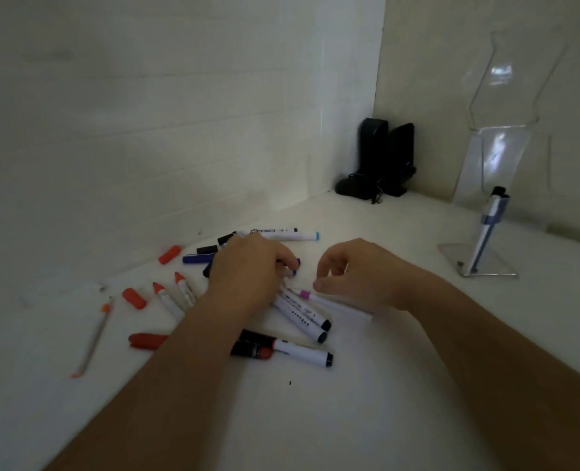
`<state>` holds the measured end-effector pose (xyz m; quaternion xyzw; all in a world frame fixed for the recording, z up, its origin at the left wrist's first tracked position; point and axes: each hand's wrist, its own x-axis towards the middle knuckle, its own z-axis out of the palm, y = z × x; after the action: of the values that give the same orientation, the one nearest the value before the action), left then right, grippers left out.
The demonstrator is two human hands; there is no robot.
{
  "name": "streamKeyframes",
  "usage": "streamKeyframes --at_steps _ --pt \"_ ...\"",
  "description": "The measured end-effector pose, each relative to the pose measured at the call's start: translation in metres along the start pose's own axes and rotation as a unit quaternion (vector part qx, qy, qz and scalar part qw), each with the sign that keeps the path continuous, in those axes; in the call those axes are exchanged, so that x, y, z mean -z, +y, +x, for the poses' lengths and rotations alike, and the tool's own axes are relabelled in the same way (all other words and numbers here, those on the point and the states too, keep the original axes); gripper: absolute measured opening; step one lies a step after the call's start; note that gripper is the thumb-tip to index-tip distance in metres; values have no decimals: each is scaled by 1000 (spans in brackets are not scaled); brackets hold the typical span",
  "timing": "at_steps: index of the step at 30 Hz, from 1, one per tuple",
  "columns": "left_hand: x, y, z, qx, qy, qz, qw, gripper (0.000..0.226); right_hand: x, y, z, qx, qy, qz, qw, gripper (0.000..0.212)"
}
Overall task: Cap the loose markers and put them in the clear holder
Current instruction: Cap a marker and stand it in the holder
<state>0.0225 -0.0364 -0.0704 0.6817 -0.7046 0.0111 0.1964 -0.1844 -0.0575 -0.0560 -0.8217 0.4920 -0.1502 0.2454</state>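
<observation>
Your two forearms reach in from the bottom edge over the white surface (pixel 366 419), and both hands work low over the scatter of markers (pixel 302 317), which makes sense while you are matching caps to barrels. Your left hand (pixel 248 270) lies over the middle of the pile, its fingers curled down and pinching a small blue piece (pixel 296 265), by the look of it a cap or a marker end; I cannot tell which. Your right hand (pixel 353 270) hangs just beside it with fingers loosely curled and thumb near the forefinger, above a marker with a pink tip (pixel 304 294), and whether it grips anything I cannot tell. Loose orange caps (pixel 134 298) and uncapped orange-tipped markers (pixel 176 294) lie to the left, well apart from their mates, so pairing is barely begun. The clear holder (pixel 479 263) stands well off to your right, with one capped blue-grey marker (pixel 490 226) leaning in it, so each finished marker probably needs a reach across. Two black speakers (pixel 383 158) sit in the far corner, out of your way.
</observation>
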Motion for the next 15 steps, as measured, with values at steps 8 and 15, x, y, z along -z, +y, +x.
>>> streamKeyframes --at_steps 8,15 --pt "0 11 -3 -4 -16 115 993 25 -2 12 -5 0 -39 -66 997 4" --pt "8 17 -5 33 -57 141 988 36 -8 10 -5 17 -16 -87 996 16"
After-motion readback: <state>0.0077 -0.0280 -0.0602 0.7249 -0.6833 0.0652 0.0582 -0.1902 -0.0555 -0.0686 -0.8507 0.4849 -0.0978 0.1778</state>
